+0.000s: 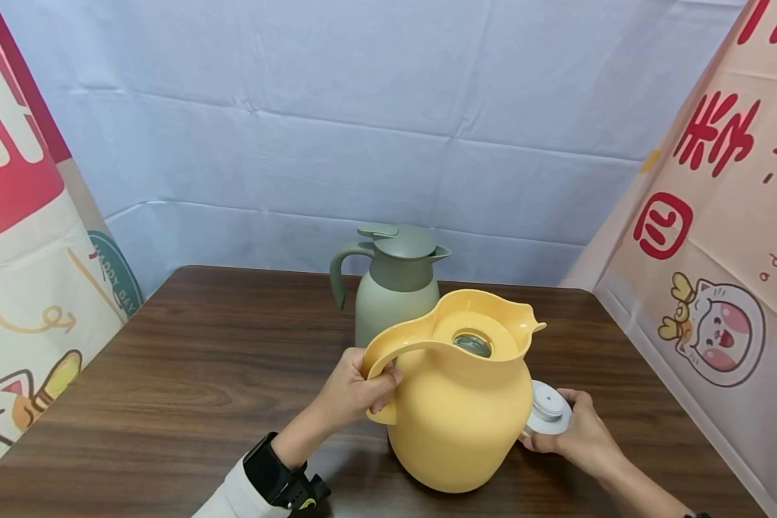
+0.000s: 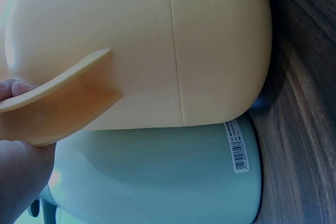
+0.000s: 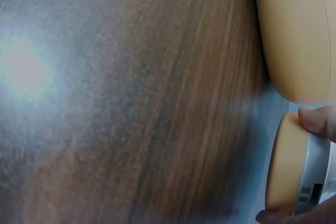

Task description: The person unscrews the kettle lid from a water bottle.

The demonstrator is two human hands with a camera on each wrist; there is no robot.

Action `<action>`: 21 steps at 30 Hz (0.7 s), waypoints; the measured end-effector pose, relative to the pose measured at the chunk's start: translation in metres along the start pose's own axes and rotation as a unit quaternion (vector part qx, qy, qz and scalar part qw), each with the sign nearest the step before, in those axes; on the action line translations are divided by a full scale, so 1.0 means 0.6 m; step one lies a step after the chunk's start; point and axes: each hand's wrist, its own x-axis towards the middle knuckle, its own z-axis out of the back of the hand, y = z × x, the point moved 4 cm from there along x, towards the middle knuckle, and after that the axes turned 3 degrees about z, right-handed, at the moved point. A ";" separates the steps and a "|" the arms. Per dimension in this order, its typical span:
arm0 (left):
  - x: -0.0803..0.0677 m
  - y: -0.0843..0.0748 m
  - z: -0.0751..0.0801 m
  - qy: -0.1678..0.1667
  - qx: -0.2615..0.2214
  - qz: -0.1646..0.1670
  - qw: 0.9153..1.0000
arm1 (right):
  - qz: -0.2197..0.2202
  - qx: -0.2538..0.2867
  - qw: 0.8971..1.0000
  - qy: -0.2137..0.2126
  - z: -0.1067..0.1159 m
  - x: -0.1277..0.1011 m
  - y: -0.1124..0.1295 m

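Yellow jug (image 1: 460,410) w/ open top is being gripped by handle in left hand (image 1: 352,392), lid (image 1: 547,416) being held in right hand (image 1: 579,435) beside it.

Head view: the grey-green plastic jug (image 1: 391,284) is hidden in its lower part behind the round yellow plastic jug (image 1: 456,399), which also covers part of the white-and-yellow round lid (image 1: 547,414) at 3 o'clock. Left wrist view: both jugs are cut off by the edges. Right wrist view: the brown wooden tabletop (image 3: 131,103) is blurred.
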 end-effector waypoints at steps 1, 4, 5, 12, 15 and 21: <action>0.000 0.000 0.000 0.001 -0.001 0.000 1.000 | 0.000 -0.003 1.000 0.003 -0.001 0.000 -0.001; 0.001 -0.001 -0.001 0.003 -0.005 -0.002 1.000 | -0.007 -0.012 1.000 0.008 -0.004 -0.001 -0.004; 0.001 -0.001 -0.001 0.003 -0.005 -0.003 1.000 | -0.008 -0.014 1.000 0.009 -0.005 -0.001 -0.005; 0.001 -0.001 0.000 0.000 0.006 -0.001 1.000 | -0.005 -0.028 1.000 0.008 -0.006 -0.004 -0.010; 0.001 -0.001 0.001 0.000 0.015 0.005 1.000 | 0.003 -0.037 0.999 0.006 -0.006 -0.004 -0.008; 0.000 -0.002 0.000 0.011 0.012 0.021 1.000 | 0.032 -0.078 0.996 0.003 -0.009 -0.007 -0.004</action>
